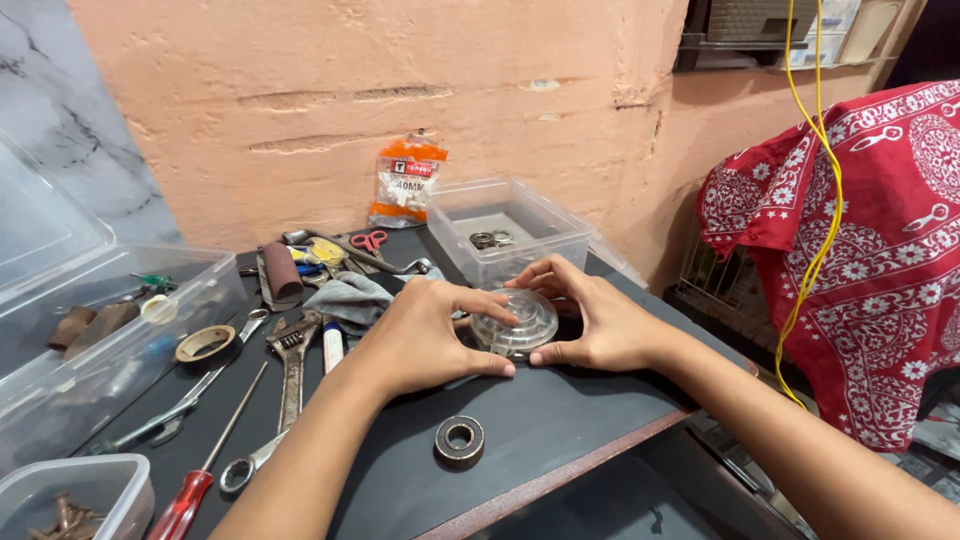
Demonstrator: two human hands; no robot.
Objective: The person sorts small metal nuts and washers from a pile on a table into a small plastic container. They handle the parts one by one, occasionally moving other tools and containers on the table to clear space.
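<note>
A round, clear plastic disc-shaped part [517, 322] lies on the dark table [560, 420]. My left hand [425, 335] grips its left side, with the index finger across its top and the thumb at its lower edge. From the right, my right hand [592, 318] closes on the same part, fingers curled over its far rim and thumb at the near rim. A dark metal ring bearing [459, 440] lies on the table in front of my hands, apart from them.
A clear plastic box [505, 232] holding small bearings stands behind my hands. Left lie an adjustable wrench [292, 362], a red-handled screwdriver [196, 478], a tape roll [206, 344], a grey rag [352, 298] and scissors [370, 241]. Clear bins [90, 345] sit far left. Red patterned cloth [860, 250] hangs right.
</note>
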